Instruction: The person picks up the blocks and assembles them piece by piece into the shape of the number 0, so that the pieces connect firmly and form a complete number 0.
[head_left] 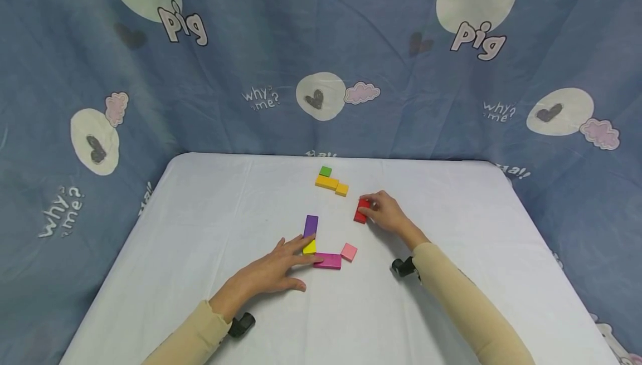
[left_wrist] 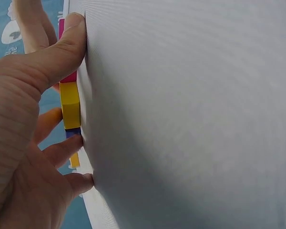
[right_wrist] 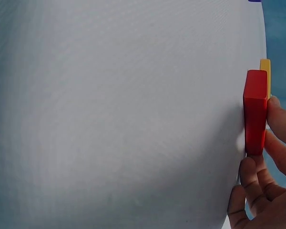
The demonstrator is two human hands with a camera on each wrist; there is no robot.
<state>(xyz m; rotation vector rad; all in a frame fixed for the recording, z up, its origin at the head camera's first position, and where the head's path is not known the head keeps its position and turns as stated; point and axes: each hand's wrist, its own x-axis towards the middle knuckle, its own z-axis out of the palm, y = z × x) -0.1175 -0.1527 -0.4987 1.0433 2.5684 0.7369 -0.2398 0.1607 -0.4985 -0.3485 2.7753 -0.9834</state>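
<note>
My left hand [head_left: 273,267] lies spread over a bent row of blocks, its fingers extended. Fingertips touch the magenta block [head_left: 328,261] and the yellow block [head_left: 309,247]. The purple block [head_left: 311,225] continues the row away from me. A pink block [head_left: 349,252] sits at the magenta block's right end, turned at an angle. Farther right, my right hand [head_left: 385,213] pinches a red block [head_left: 360,211] between thumb and fingers. The right wrist view shows this red block [right_wrist: 255,114] low over the white cloth, with the fingertips along its side and end.
At the far side, a green block [head_left: 325,171] stands by a long orange-yellow block [head_left: 327,182], with a short orange-yellow block [head_left: 342,190] at its right end. White cloth [head_left: 225,198] covers the table. A blue printed curtain [head_left: 241,64] hangs behind it.
</note>
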